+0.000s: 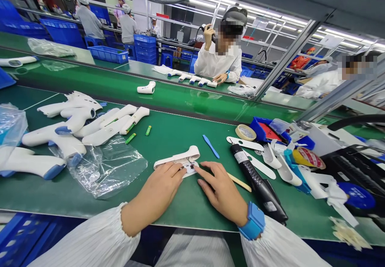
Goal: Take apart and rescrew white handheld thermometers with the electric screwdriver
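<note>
On the green bench in front of me lies an opened white thermometer-gun housing (192,152) with a circuit board (190,168) inside it. My left hand (162,184) grips the board and housing from the left, its fingers bent over them and its thumb hidden. My right hand (221,186) has its fingers apart; the index fingertip touches the board's right end. Beyond the right hand is a blue plastic pry tool (211,146). A flat wooden stick (240,182) sticks out beside that hand. A black electric screwdriver (257,180) lies farther right.
Several white gun-shaped units (57,134) are piled at left by a clear plastic bag (105,166). Green batteries (130,138) lie near them. Loose white shells, a tape roll (246,132) and a blue bin (267,129) crowd the right. A co-worker (221,54) sits across the green conveyor (114,80).
</note>
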Action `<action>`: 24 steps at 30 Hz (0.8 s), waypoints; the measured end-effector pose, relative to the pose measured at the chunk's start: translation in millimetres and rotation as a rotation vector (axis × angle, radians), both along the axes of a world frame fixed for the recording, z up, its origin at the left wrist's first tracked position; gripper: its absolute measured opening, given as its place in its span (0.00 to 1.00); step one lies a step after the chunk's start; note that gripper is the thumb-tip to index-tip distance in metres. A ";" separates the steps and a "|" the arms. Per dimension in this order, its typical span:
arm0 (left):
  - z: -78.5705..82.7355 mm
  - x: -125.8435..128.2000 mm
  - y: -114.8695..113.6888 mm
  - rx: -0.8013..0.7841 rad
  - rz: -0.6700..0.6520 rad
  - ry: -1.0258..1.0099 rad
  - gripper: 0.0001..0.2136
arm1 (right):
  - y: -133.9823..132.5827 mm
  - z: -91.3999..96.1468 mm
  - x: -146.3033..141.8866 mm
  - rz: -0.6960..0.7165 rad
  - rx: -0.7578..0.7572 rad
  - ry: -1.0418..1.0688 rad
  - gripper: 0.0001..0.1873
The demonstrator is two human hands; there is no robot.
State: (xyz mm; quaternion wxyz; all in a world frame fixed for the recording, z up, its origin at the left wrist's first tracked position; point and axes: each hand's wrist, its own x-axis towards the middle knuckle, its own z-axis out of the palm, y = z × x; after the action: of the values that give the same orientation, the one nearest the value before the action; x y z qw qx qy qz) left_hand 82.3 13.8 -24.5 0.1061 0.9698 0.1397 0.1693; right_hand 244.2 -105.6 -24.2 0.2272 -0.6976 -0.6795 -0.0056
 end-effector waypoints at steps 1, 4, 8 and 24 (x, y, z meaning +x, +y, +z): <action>0.2 -0.3 0.2 0.006 0.001 -0.004 0.13 | -0.9 0.2 -0.5 -0.010 -0.006 -0.019 0.18; 2.8 0.2 1.9 0.016 -0.016 0.012 0.13 | 0.8 3.9 -2.7 -0.016 -0.022 -0.101 0.16; 7.5 4.7 4.7 -0.021 -0.038 0.068 0.13 | 8.6 11.9 -5.0 0.030 -0.073 -0.208 0.14; -1.2 9.3 13.4 -0.082 -0.135 -0.025 0.16 | -97.1 51.6 106.4 -0.160 -0.089 -0.537 0.23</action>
State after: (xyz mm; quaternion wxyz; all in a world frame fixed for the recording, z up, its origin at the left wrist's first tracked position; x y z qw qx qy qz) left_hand 91.6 27.3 -25.7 0.1589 0.9696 0.0795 0.1680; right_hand 350.6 -202.7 27.4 0.0071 -0.7318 -0.6578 -0.1781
